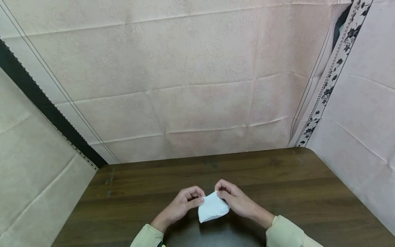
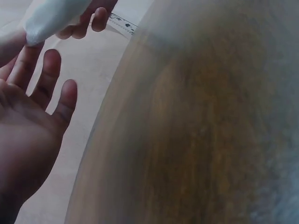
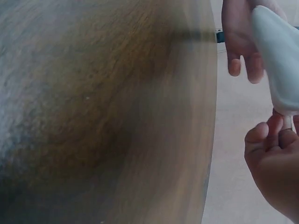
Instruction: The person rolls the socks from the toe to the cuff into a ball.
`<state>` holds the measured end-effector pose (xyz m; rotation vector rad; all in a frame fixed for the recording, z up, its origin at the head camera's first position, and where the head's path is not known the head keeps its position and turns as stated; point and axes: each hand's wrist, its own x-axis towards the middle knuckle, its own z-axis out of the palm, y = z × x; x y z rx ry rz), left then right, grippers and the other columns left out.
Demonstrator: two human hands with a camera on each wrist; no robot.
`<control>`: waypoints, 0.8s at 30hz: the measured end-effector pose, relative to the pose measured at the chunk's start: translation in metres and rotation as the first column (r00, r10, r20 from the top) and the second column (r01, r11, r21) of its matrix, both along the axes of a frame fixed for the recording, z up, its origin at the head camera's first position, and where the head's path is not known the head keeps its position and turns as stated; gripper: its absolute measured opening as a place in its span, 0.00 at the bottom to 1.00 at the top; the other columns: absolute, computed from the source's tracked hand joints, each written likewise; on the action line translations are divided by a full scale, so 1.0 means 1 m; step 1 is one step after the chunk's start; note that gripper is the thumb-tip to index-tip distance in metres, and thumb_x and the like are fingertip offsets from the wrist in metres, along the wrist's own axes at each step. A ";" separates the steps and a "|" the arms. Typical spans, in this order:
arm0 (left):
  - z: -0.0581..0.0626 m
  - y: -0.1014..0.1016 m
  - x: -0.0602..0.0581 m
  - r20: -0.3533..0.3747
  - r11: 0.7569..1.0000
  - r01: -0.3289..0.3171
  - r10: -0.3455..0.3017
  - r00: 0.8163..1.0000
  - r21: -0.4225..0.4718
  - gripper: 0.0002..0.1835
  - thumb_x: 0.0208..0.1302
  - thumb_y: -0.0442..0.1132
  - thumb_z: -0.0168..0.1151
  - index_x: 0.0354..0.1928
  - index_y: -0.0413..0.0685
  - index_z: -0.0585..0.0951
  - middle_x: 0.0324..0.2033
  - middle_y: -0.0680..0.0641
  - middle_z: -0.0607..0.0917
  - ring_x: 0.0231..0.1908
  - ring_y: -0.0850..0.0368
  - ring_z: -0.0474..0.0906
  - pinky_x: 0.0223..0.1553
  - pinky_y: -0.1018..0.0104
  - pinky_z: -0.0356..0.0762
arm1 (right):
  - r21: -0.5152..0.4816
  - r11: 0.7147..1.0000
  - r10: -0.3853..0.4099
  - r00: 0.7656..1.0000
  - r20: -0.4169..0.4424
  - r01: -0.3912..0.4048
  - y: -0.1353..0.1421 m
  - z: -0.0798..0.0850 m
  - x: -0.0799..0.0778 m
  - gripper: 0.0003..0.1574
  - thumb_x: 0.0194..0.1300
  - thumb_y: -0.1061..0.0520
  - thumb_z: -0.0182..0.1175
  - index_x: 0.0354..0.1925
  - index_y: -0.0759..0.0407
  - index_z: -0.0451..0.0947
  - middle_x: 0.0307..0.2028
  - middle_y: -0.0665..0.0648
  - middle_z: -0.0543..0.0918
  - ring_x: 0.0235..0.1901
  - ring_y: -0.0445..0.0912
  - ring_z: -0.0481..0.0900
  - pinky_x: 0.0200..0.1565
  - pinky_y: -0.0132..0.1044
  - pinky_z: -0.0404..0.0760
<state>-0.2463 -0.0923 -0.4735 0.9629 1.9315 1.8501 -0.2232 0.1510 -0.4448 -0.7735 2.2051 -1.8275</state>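
Between both hands, above the table, is a small soft white folded piece (image 1: 213, 208), tissue or cloth by its look. My left hand (image 1: 184, 202) pinches its upper left corner between thumb and forefinger. The upper right corner is pinched by my right hand (image 1: 237, 200). Its lower edge hangs free toward me and bulges a little. In the left wrist view, the other fingers of the left hand (image 2: 32, 121) spread away from the white piece (image 2: 58, 18). The right wrist view has the white piece (image 3: 279, 60) above the curled fingers of the right hand (image 3: 275, 158).
A brown wood-grain table (image 1: 132, 192) with rounded far corners lies under the hands. Creased pale cloth (image 1: 197, 85) hangs behind it, with more cloth at both sides. A dark strip (image 1: 52, 109) runs along the left, and a black floral border (image 1: 330, 85) along the right.
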 end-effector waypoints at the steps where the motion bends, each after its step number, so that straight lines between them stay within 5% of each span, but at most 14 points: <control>1: 0.000 0.000 0.000 0.011 1.000 0.010 -0.010 1.000 -0.009 0.10 0.74 0.33 0.56 0.47 0.29 0.77 0.37 0.49 0.82 0.39 0.60 0.77 0.45 0.66 0.76 | 0.003 1.000 0.010 1.000 -0.001 -0.010 0.000 0.001 0.000 0.05 0.76 0.64 0.49 0.43 0.63 0.71 0.36 0.57 0.74 0.31 0.44 0.76 0.30 0.33 0.76; 4: 0.003 0.003 0.003 0.030 0.999 0.004 -0.003 1.000 -0.049 0.11 0.75 0.34 0.55 0.49 0.32 0.79 0.40 0.46 0.82 0.41 0.59 0.77 0.46 0.66 0.76 | 0.016 1.000 0.019 1.000 0.001 -0.019 -0.001 0.002 -0.001 0.05 0.75 0.64 0.49 0.43 0.64 0.72 0.35 0.57 0.75 0.30 0.44 0.76 0.30 0.33 0.76; 11: 0.012 0.014 0.010 0.021 0.983 -0.124 0.128 0.992 -0.134 0.10 0.74 0.35 0.58 0.50 0.37 0.83 0.44 0.44 0.84 0.42 0.58 0.79 0.45 0.67 0.76 | 0.073 0.997 -0.034 0.999 -0.043 0.037 -0.001 0.007 -0.007 0.05 0.75 0.63 0.53 0.43 0.63 0.75 0.35 0.58 0.78 0.31 0.46 0.76 0.30 0.34 0.78; 19: 0.017 0.028 0.014 0.051 0.979 -0.147 0.156 0.986 -0.144 0.08 0.70 0.35 0.63 0.46 0.37 0.83 0.39 0.47 0.85 0.37 0.59 0.80 0.39 0.69 0.78 | 0.112 0.992 -0.047 0.996 -0.075 0.055 -0.003 0.011 -0.014 0.05 0.73 0.64 0.55 0.41 0.61 0.78 0.35 0.57 0.80 0.31 0.45 0.76 0.30 0.34 0.77; 24: 0.018 0.035 0.013 0.105 0.960 -0.265 0.274 0.956 -0.089 0.08 0.69 0.34 0.64 0.43 0.33 0.82 0.36 0.46 0.84 0.35 0.59 0.80 0.35 0.69 0.78 | 0.124 0.982 -0.133 0.989 -0.069 0.141 -0.004 0.015 -0.018 0.06 0.73 0.61 0.58 0.46 0.61 0.78 0.39 0.57 0.81 0.35 0.48 0.77 0.32 0.36 0.78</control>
